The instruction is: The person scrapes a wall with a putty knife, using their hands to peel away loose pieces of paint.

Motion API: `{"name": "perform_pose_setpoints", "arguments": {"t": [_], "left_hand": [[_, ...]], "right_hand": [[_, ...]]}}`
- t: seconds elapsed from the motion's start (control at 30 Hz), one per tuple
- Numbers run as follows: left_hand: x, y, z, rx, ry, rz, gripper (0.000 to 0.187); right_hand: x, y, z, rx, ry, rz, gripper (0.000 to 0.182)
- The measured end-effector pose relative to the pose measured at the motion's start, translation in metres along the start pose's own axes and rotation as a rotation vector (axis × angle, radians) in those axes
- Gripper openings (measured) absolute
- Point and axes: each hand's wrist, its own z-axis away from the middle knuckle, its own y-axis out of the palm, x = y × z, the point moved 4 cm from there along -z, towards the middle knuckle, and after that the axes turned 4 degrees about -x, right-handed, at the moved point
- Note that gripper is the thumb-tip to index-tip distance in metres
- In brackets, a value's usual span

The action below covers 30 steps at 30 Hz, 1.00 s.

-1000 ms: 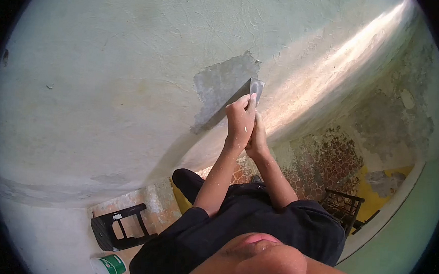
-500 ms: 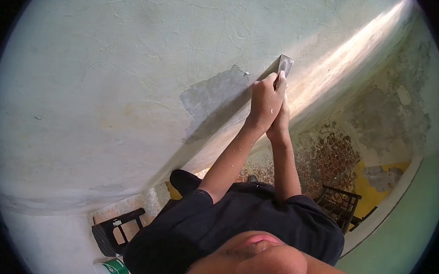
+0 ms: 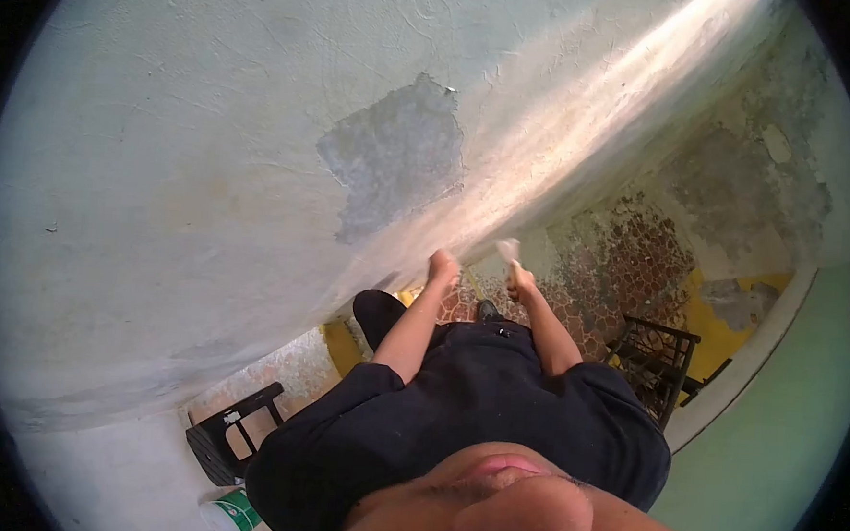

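Note:
My right hand (image 3: 520, 282) is closed around the handle of a scraper (image 3: 509, 250), whose pale, slightly blurred blade points up and away from me. To its left, my left hand (image 3: 443, 267) is curled in a loose fist close to the wall, and nothing shows in it. Both hands are low in front of my body and apart from each other. Beyond them the pale wall (image 3: 211, 139) carries a grey bare patch (image 3: 397, 153) where the coating is gone. Neither the scraper nor my right hand touches that patch.
Brown patterned floor tiles (image 3: 651, 253) with pale debris lie below. A dark chair (image 3: 656, 359) stands at the right, another dark slatted piece of furniture (image 3: 234, 429) at the left. A white and green bucket (image 3: 231, 517) sits at lower left. Sunlight streaks the wall.
Both hands have come down from the wall toward my body and separated. The scraper has left the wall beside the grey patch and is now in my right hand alone.

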Motion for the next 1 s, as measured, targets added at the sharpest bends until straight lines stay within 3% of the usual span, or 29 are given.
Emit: {"name": "perform_pose_setpoints", "arguments": {"t": [0.07, 0.13, 0.17, 0.2, 0.3, 0.37, 0.4, 0.5, 0.53, 0.6, 0.67, 0.73, 0.77, 0.8, 0.9, 0.97, 1.0], "left_hand": [[0.053, -0.009, 0.047, 0.077, -0.621, 0.402, 0.020], [0.075, -0.049, 0.092, 0.348, -0.823, 1.114, 0.026], [0.083, -0.069, 0.112, 0.412, -0.802, 1.302, 0.030], [0.098, -0.076, 0.121, 0.382, -0.924, 1.366, 0.028], [0.109, -0.127, 0.177, 0.262, -0.784, 1.625, 0.033], [0.141, -0.132, 0.202, 0.208, -0.802, 1.585, 0.035], [0.158, -0.128, 0.209, 0.159, -0.823, 1.544, 0.037], [0.170, -0.120, 0.228, 0.073, -0.904, 1.606, 0.036], [0.176, -0.112, 0.227, 0.030, -0.955, 1.543, 0.035], [0.175, -0.100, 0.212, 0.089, -0.924, 1.553, 0.036], [0.169, -0.088, 0.189, 0.176, -0.904, 1.558, 0.037], [0.121, -0.099, 0.171, 0.217, -0.707, 1.519, 0.036], [0.103, -0.103, 0.166, 0.221, -0.712, 1.529, 0.036], [0.088, -0.109, 0.160, 0.225, -0.684, 1.427, 0.035], [0.060, -0.128, 0.141, 0.221, -0.615, 1.283, 0.034], [0.043, -0.142, 0.141, 0.218, -0.579, 1.243, 0.033], [0.025, -0.157, 0.144, 0.222, -0.501, 1.200, 0.034]], "right_hand": [[-0.045, -0.050, -0.021, -0.228, 0.266, -0.200, 0.058], [-0.080, -0.099, -0.034, -0.324, 0.303, -0.251, 0.060], [-0.099, -0.120, -0.035, -0.419, 0.333, -0.301, 0.062], [-0.111, -0.137, -0.029, -0.465, 0.304, -0.305, 0.062], [-0.189, -0.209, -0.077, -0.498, 0.196, -0.285, 0.060], [-0.239, -0.226, -0.138, -0.564, 0.202, 0.054, 0.056], [-0.189, -0.199, -0.040, -0.483, 0.233, -0.029, 0.051], [-0.204, -0.181, -0.064, -0.588, 0.167, -0.009, 0.051], [-0.177, -0.157, -0.032, -0.554, 0.182, 0.044, 0.053], [-0.129, -0.109, 0.008, -0.424, 0.046, -0.041, 0.049], [-0.083, -0.060, 0.039, -0.441, -0.135, 0.064, 0.044], [-0.091, -0.031, -0.056, -0.258, -0.480, 0.102, 0.045], [-0.054, -0.021, -0.009, -0.264, -0.479, 0.112, 0.045], [-0.020, 0.022, 0.055, -0.015, -0.501, -0.126, 0.046], [0.035, 0.065, 0.126, 0.008, -0.427, -0.251, 0.042], [0.061, 0.090, 0.175, 0.232, -0.123, -0.400, 0.025], [0.065, 0.093, 0.189, 0.229, -0.126, -0.398, 0.025]]}}
